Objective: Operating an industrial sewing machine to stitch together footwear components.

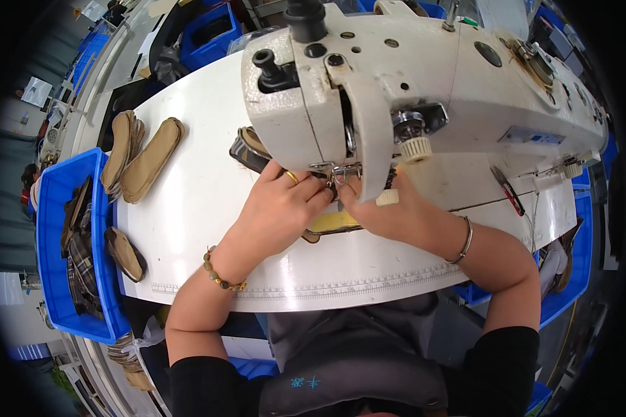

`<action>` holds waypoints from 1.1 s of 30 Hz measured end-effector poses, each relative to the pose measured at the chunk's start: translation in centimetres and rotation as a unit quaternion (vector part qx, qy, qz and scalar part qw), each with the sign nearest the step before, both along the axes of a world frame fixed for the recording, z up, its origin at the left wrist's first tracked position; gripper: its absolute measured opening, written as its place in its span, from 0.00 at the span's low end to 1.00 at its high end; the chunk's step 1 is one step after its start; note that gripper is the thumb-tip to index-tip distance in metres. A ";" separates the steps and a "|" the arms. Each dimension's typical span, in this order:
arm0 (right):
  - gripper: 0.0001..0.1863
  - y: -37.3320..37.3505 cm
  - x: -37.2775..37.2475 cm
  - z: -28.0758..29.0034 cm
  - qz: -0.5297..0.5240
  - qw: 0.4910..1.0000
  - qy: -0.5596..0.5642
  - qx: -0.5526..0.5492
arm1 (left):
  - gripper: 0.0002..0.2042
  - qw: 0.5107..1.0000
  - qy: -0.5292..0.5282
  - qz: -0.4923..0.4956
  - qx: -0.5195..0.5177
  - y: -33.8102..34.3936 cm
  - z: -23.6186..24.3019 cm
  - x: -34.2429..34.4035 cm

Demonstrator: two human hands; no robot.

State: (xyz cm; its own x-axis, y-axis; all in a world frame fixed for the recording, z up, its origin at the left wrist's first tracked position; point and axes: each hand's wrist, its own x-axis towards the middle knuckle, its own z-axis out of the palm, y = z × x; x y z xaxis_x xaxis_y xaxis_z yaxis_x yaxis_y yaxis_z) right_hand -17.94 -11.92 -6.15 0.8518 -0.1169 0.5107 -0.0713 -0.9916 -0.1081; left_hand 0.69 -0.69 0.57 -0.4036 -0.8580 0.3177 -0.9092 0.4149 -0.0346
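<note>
Under the needle of a white sewing machine (285,97), both my hands hold a cloth shoe. Its plaid upper (245,154) with tan lining sticks out beyond my left fingers, and a yellow patch on the shoe (332,222) shows between my wrists. My left hand (278,208) is closed, fingers bent and pressed on the shoe edge beside the presser foot (341,172). From the other side, my right hand (386,212) pinches the edge close to the needle; the machine head hides part of its fingers. Exactly where the cloth lies under the foot cannot be made out.
Tan insoles (153,160) lie stacked on the white table (188,236) at left, with a single shoe (125,255) nearer me. A blue bin (111,278) holds plaid pieces. Red-and-black snips (509,191) lie at right, near another blue bin (583,236).
</note>
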 end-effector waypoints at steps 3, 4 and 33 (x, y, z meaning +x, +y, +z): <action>0.19 2.1 -1.1 3.4 -0.058 0.930 0.340 -0.126 | 0.08 0.998 0.045 0.035 0.031 0.9 0.2 -0.1; 0.19 1.9 -1.2 2.9 -0.058 0.930 0.340 -0.128 | 0.08 0.998 0.045 0.036 0.030 0.8 0.3 -0.2; 0.20 1.8 -1.5 2.6 -0.048 0.984 0.049 -0.164 | 0.11 0.998 0.046 -0.029 -0.045 -0.7 -1.6 0.6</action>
